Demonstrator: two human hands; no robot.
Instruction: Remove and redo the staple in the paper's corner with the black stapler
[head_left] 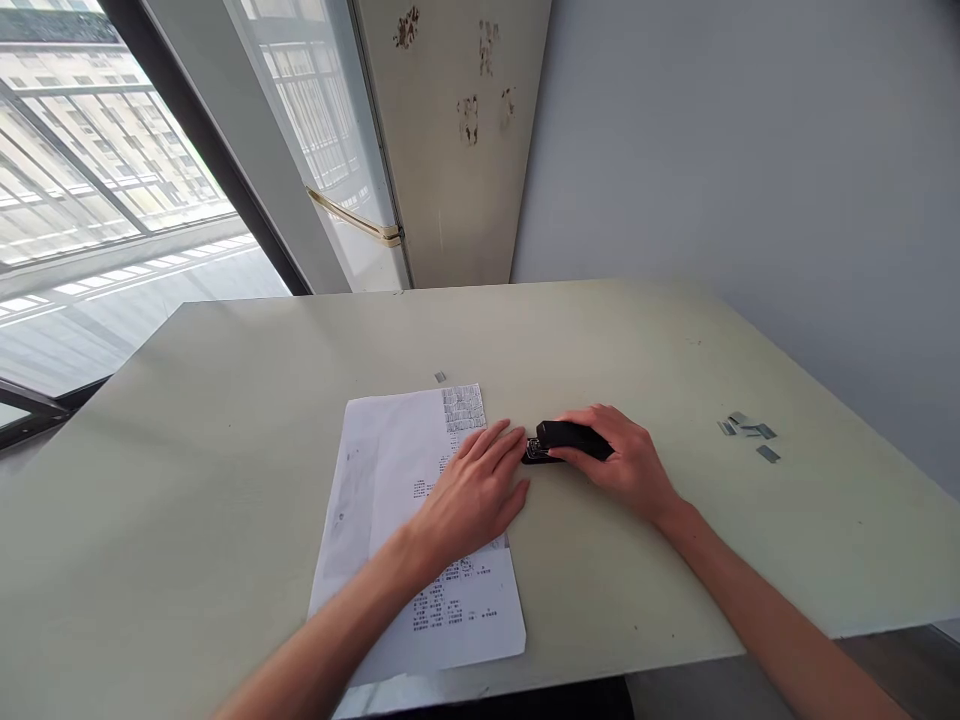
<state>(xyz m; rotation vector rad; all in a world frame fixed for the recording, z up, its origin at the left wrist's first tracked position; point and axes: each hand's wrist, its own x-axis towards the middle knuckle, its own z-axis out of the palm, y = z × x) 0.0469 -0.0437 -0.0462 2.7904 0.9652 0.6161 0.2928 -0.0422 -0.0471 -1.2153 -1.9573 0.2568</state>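
"While your pale table [225,420] stood beside a grey wall [712,150], what was hidden?"

"Your left hand [472,495], laid flat with its thumb apart, covered part of the printed paper [390,440]."

"And your right hand [630,460]?"

"It was curled round the black stapler [574,438], just right of the paper."

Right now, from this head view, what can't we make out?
All in the head view:
Print on the paper: too small and blurred to read.
Part of the paper's right edge: hidden by the left hand.
Rear of the black stapler: covered by the right hand.
Staple strips at right: too small, overlapping; no sure count.
Both forearms: cut off by the bottom edge.
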